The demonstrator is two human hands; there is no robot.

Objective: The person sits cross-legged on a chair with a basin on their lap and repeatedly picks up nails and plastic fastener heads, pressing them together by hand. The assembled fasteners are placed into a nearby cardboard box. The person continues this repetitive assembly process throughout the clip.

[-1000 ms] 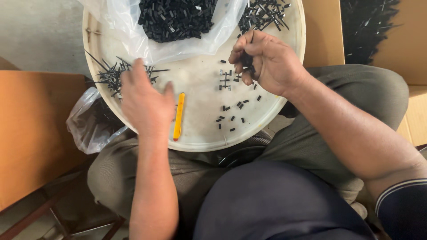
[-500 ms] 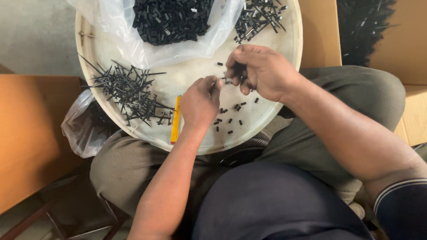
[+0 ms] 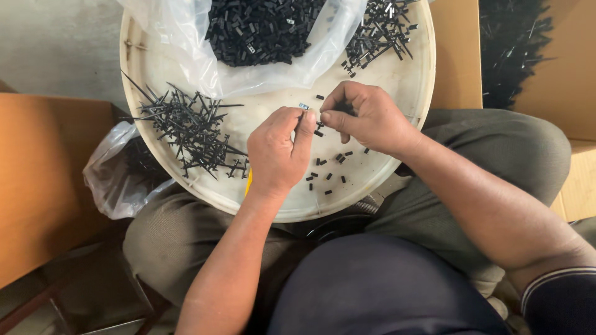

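The left hand (image 3: pixel 276 155) and right hand (image 3: pixel 366 118) meet fingertip to fingertip over the middle of the round white tray (image 3: pixel 155 68), which rests on the person's lap. Between left thumb and forefinger sits a tiny part (image 3: pixel 304 107), pinched tight, with a pale glint at its end; it is too small to tell its long axis. The right fingers are curled shut on something dark, probably another small black piece, though what exactly they clamp is hidden. The two grips lie side by side, the left one's part pointing toward the right fingertips, almost touching. Just below the hands, loose short black pieces (image 3: pixel 329 177) are scattered on the tray, nearer the right hand. To the left lies a heap of long black pins (image 3: pixel 186 130), well apart from both hands. At the far rim, a clear bag (image 3: pixel 186 43) holds a pile of black bits (image 3: pixel 261 28), and a second heap of pins (image 3: pixel 379 31) lies to its right.
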